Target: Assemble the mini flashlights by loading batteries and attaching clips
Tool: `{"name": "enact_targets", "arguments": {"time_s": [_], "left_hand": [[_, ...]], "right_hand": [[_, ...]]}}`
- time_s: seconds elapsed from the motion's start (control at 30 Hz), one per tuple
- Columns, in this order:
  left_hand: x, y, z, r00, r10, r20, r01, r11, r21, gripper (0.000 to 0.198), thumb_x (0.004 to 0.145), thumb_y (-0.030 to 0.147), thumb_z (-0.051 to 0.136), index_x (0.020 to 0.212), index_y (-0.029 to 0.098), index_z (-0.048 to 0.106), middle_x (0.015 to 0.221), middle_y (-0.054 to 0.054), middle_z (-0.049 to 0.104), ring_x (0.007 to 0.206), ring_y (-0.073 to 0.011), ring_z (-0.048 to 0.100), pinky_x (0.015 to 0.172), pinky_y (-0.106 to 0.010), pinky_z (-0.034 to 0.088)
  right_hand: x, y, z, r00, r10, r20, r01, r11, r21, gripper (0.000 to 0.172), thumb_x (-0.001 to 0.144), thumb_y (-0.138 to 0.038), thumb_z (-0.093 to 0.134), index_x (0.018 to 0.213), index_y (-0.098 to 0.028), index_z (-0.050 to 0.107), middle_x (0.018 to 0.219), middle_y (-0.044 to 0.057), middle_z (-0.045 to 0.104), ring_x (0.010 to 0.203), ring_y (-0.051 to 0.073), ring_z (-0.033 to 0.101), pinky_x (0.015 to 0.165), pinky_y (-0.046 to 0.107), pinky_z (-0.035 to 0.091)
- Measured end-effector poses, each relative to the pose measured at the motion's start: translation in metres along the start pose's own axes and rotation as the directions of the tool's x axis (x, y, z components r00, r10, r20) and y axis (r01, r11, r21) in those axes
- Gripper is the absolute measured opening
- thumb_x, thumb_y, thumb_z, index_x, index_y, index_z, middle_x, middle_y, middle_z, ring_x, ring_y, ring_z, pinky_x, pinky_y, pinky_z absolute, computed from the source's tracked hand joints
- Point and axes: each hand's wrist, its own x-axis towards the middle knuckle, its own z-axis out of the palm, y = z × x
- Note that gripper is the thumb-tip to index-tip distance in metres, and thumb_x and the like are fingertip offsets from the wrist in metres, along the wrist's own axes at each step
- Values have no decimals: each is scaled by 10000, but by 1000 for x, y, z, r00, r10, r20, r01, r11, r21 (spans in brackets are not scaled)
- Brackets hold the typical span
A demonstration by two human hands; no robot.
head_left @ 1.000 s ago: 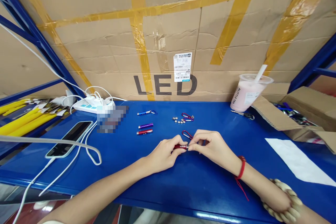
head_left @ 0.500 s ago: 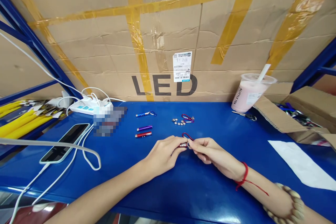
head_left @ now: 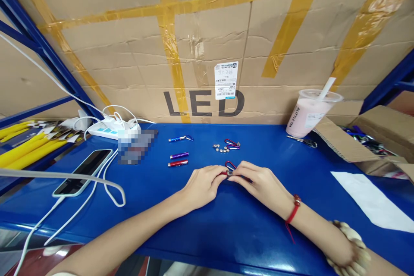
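Observation:
My left hand (head_left: 201,186) pinches a small red keychain flashlight (head_left: 224,173), mostly hidden by the fingers. At its silvery end, my right hand (head_left: 263,183) is closed with the fingertips pressed together, palm turned down. A red carabiner clip (head_left: 230,164) stands up just behind the right fingertips. Beyond the hands lie a red flashlight (head_left: 177,163), a purple flashlight (head_left: 179,155) and a blue flashlight (head_left: 177,139) with a blue clip. Several button cells (head_left: 223,150) are grouped near another red carabiner clip (head_left: 231,142) with a purple piece beside it.
On the blue table (head_left: 207,246), a phone (head_left: 82,173) with white cables and a power strip (head_left: 105,129) occupy the left. A pink drink cup (head_left: 305,114), key (head_left: 302,141), white paper (head_left: 371,200) and open carton (head_left: 381,133) are right. A large cardboard box (head_left: 129,73) stands behind.
My right hand has rolled over from a sideways pinch to palm down at the flashlight's end. The left hand keeps its grip. The view has shifted slightly.

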Motion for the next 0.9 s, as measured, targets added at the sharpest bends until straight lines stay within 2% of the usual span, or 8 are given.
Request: {"name": "enact_targets", "arguments": {"time_s": [0.13, 0.4, 0.7, 0.9], "left_hand": [[-1, 1, 0, 999, -13, 51, 14, 1000, -20, 219, 918, 227, 354, 982, 224, 563, 975, 16, 651, 880, -133, 604, 763, -223, 445], [-5, 3, 3, 991, 7, 137, -12, 999, 36, 242, 922, 231, 328, 958, 221, 567, 975, 4, 647, 905, -139, 589, 795, -237, 436], [-7, 2, 3, 989, -4, 147, -6, 998, 62, 200, 914, 234, 343, 936, 214, 541, 922, -4, 646, 843, -149, 603, 732, -238, 443], [-10, 5, 0, 986, -13, 165, 18, 999, -32, 70, 908, 229, 363, 882, 209, 425, 956, -9, 636, 840, -161, 617, 676, -239, 440]], "right_hand": [[1, 2, -1, 999, -32, 29, 34, 998, -60, 311, 908, -376, 386, 839, -185, 622, 815, 32, 621, 661, 113, 605, 620, 215, 465], [0, 3, -1, 971, -175, 163, 206, 958, -199, 465, 941, -401, 235, 774, -170, 601, 744, 34, 615, 589, 111, 592, 500, 217, 387], [-2, 1, 2, 956, -203, 214, 253, 937, -240, 434, 960, -285, 213, 781, -164, 589, 763, 47, 624, 612, 124, 590, 492, 232, 359], [-3, 3, -1, 960, -156, 230, 192, 972, -140, 362, 944, -271, 302, 777, -181, 610, 772, 27, 623, 640, 110, 595, 534, 202, 383]]}}
